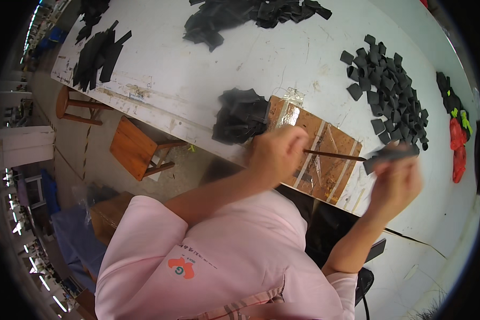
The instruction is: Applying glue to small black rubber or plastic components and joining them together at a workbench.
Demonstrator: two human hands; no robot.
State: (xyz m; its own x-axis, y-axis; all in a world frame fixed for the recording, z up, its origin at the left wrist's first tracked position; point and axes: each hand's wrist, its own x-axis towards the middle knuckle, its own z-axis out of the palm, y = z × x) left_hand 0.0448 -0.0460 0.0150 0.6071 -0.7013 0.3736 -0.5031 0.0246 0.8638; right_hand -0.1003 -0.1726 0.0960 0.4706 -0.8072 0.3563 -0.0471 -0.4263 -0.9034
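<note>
By the near tabletop edge [154, 109], left hand [278, 153] fingers curl round a rod [333, 155], likely steadying it toward the black piece [384, 156] the right hand [396, 184] pinches.

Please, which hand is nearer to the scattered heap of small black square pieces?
Right. The right hand is just below the heap in the picture; the left hand is farther away, left of it, by the brown taped board.

At three o'clock, we saw the right hand [396, 184] and its black piece [390, 154] blurred. The left hand [278, 156] hid one end of our stick [333, 155]. The top edge cut a black pile [250, 13] at twelve. Bright specks [33, 265] at eight were too tiny to name.
</note>
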